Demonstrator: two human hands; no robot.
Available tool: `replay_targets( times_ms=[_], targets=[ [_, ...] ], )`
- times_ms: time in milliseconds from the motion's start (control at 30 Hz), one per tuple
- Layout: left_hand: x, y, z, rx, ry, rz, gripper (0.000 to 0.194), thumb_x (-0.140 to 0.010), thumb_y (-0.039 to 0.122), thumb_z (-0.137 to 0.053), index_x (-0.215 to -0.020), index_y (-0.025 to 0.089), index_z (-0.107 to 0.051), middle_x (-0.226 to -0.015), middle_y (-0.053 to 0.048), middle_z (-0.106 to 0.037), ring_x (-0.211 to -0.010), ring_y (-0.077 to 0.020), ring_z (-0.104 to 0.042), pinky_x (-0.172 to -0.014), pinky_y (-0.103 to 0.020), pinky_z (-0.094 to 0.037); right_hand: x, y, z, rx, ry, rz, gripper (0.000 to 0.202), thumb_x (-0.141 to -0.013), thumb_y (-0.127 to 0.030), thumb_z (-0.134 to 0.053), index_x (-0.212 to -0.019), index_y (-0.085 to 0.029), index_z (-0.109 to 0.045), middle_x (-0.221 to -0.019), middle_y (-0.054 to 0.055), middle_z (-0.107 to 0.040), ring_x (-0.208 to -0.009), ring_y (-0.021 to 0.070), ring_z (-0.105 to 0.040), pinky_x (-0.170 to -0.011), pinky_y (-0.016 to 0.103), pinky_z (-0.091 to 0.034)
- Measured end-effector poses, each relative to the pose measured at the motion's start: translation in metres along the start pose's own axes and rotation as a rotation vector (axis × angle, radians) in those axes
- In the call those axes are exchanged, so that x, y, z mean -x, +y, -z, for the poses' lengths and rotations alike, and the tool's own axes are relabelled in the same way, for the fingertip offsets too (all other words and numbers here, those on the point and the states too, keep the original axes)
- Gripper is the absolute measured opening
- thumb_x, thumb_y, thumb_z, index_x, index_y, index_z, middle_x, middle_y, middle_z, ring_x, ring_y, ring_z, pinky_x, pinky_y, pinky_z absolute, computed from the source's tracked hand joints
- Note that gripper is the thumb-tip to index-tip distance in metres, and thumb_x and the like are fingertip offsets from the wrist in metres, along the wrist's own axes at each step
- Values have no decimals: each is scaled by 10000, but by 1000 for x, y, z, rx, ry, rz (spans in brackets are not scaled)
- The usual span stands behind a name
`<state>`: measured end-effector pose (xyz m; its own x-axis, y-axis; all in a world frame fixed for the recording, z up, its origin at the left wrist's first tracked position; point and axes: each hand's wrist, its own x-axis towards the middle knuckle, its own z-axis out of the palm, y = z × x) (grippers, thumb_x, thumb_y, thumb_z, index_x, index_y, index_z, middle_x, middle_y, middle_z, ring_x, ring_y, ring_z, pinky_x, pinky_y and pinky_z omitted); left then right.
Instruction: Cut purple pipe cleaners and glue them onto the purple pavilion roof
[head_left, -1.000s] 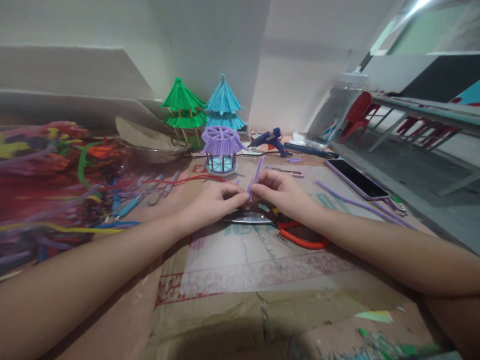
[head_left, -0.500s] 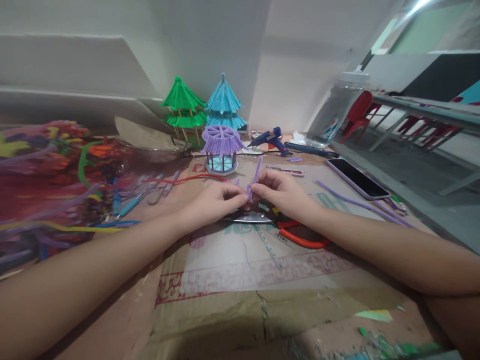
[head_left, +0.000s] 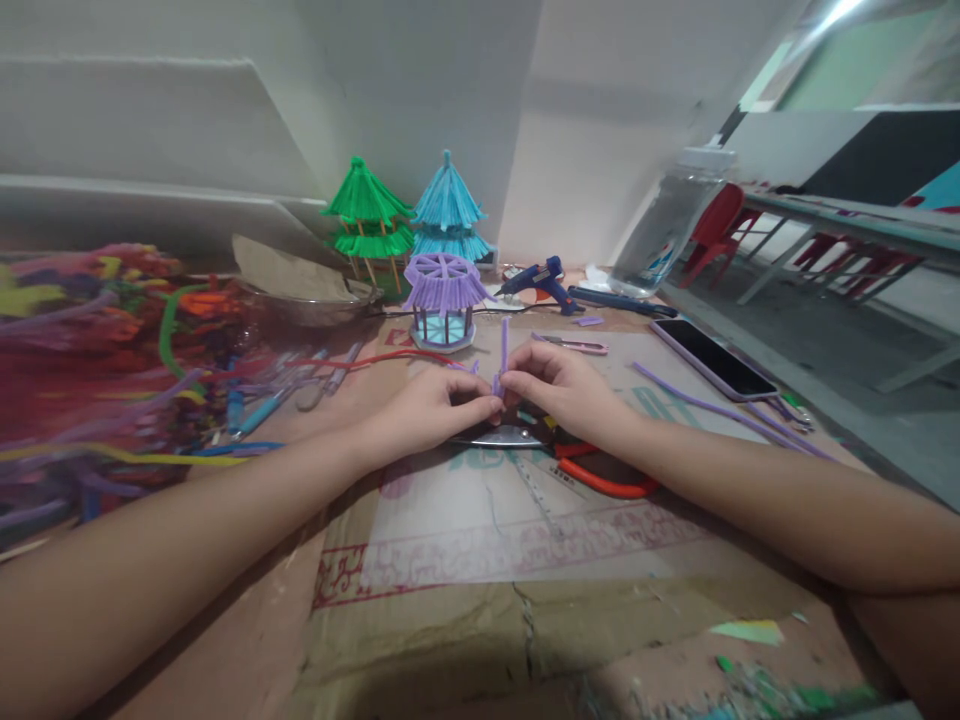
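Observation:
A short purple pipe cleaner (head_left: 505, 345) stands upright between my two hands. My right hand (head_left: 559, 385) pinches it near its lower part with thumb and forefinger. The fingertips of my left hand (head_left: 450, 400) close on its lower end, which they partly hide. Just beyond my hands stands a small purple pavilion (head_left: 444, 295) with a slatted roof, thin posts and a pale blue base. Below my fingers lie scissors with red handles (head_left: 607, 484), their metal blades (head_left: 499, 437) pointing left.
Behind are a green tower (head_left: 367, 205) and a blue tower (head_left: 448, 200). A glue gun (head_left: 536, 280), a cutter (head_left: 621, 300), a clear jar (head_left: 667, 225) and a phone (head_left: 712, 358) lie to the right. Colourful pipe cleaners (head_left: 90, 330) are heaped at left, beside a bowl (head_left: 300, 300).
The purple pipe cleaner has turned from leaning right to nearly upright. Both hands keep their pinch and have barely shifted.

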<state>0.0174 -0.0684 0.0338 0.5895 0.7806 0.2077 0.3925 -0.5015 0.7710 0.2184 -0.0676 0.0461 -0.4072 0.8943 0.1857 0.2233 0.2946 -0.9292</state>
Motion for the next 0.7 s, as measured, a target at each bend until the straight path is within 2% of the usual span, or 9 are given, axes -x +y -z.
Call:
replay_targets(
  times_ms=[200,333,533,700],
  targets=[
    [0,0,0,4,28,7,272,-911,357,-576,-795,169,-736,-738,-6,-725,-687,-138,-624,-643,-239,-439,-1,4,3,30,-73,-28,172,-849,-367,-657,-858,-199,-690,-748,1,-707,-677,141,-640,-658,283,-518],
    [0,0,-1,27,17,3,274,-908,355,-579,-777,172,-734,-738,-2,-731,-686,-135,-630,-642,-232,-444,-1,6,4,57,-70,-29,155,-820,-351,-687,-832,-199,-713,-742,1,-716,-669,140,-638,-643,278,-512],
    [0,-1,-1,-16,-10,-7,266,-914,367,-582,-809,183,-743,-758,-2,-743,-694,-138,-647,-651,-233,-451,0,5,3,40,-63,-74,196,-815,-383,-691,-791,-189,-674,-690,-1,-693,-620,133,-619,-591,265,-484],
    [1,-2,-3,44,-17,-50,234,-942,322,-546,-863,184,-719,-841,-1,-745,-772,-141,-653,-720,-239,-469,-2,1,5,-3,-37,-101,281,-771,-436,-736,-714,-190,-613,-629,-21,-636,-577,111,-573,-563,245,-451]
  ],
)
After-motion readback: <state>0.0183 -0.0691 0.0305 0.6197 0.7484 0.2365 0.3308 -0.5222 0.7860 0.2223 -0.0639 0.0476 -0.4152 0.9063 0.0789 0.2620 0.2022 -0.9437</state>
